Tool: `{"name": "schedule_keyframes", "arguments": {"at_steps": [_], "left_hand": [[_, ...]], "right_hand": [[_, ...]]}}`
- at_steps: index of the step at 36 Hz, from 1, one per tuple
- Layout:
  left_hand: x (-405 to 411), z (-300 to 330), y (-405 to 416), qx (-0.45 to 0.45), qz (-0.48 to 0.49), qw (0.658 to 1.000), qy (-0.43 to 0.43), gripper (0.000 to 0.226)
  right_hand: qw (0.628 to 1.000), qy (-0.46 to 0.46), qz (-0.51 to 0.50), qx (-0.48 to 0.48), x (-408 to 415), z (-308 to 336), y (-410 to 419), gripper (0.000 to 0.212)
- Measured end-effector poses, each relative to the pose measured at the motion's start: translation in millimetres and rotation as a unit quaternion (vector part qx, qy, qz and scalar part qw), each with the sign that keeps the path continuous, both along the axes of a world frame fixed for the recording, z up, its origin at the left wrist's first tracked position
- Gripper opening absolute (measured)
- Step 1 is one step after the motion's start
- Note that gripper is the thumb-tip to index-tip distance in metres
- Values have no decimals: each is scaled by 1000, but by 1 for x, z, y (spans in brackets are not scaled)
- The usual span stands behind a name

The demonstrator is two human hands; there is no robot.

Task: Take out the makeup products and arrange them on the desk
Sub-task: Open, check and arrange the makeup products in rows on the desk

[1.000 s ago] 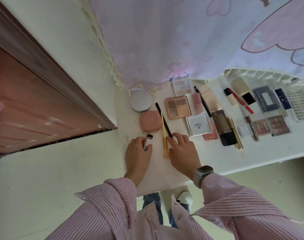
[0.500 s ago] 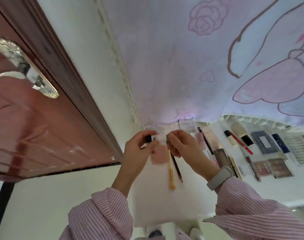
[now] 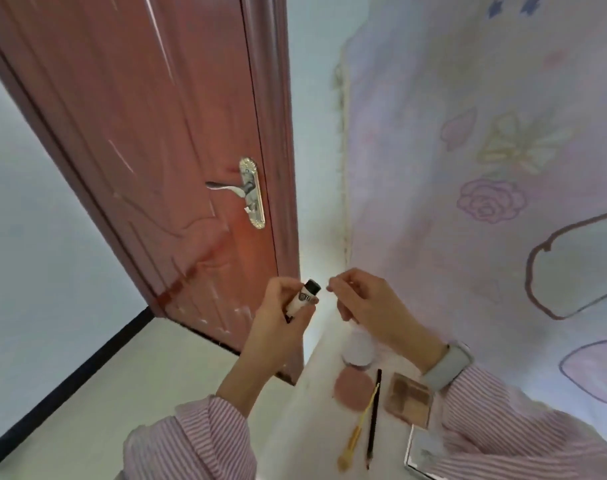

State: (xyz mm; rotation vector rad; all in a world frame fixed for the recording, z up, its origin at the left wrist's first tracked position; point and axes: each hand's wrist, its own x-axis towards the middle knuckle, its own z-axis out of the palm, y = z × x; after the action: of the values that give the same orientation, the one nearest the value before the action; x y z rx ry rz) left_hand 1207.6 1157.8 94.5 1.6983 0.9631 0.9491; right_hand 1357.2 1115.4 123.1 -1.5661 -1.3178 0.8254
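My left hand (image 3: 278, 323) grips a small white tube with a black cap (image 3: 304, 296), held up in front of the door. My right hand (image 3: 368, 306) is raised beside it, thumb and forefinger pinched together; what they pinch, if anything, is too small to tell. Below on the white desk (image 3: 316, 410) lie a round silver compact (image 3: 358, 348), a pink round case (image 3: 352, 391), a yellow brush (image 3: 359, 431), a black pencil (image 3: 373, 417) and a brown eyeshadow palette (image 3: 409, 400). A white-rimmed case (image 3: 416, 455) shows under my right sleeve.
A reddish-brown door (image 3: 156, 150) with a silver handle (image 3: 239, 188) stands to the left. A pale pink printed curtain (image 3: 485, 168) hangs to the right behind the desk. The white wall and floor with a black skirting line (image 3: 70, 379) are at the left.
The view has tilted upward and left, so most products on the desk's right have left the frame. Both hands have risen from the desk, the left one keeping the tube.
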Motion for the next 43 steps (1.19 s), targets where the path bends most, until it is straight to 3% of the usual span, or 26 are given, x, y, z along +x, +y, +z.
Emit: {"name": "schedule_keyframes", "arguments": {"at_steps": [6,11,15,20,23,25,27,31,34,36,38,43], "left_hand": [[-6,11,-56,118,76,990,30,23],[-8,13,-100,121,247,961,-7,20],[-11,19,-125,130,253,958,-34,19],[-13,23,-140,57,250,956,-145,8],[-18,17,-144,60,250,957,-135,13],[-19,8,-147,66,247,961,-103,11],[-18,-1,-150,70,254,962,-73,12],[-17,-15,-158,62,261,959,-94,14],[-16,-22,-162,44,262,960,-92,15],[-13,-26,-163,36,264,960,-82,15],[-10,-29,-164,28,266,961,-78,18],[-8,-36,-167,5,278,957,-86,20]], "right_hand": [[991,20,134,10,-9,8,-19,22],[978,62,195,37,-16,12,-35,20],[960,45,257,105,-19,8,-47,14],[921,-13,339,193,-17,9,-56,10],[915,10,386,116,-12,9,-56,8],[925,57,373,39,-10,6,-57,20],[938,56,342,27,-10,1,-58,24],[930,48,361,49,-11,-18,-68,8],[929,92,358,-13,-8,-23,-74,8],[940,59,332,-45,-7,-23,-74,16],[944,1,331,-18,-7,-24,-72,22],[925,-13,377,-37,-2,-30,-72,6]]}}
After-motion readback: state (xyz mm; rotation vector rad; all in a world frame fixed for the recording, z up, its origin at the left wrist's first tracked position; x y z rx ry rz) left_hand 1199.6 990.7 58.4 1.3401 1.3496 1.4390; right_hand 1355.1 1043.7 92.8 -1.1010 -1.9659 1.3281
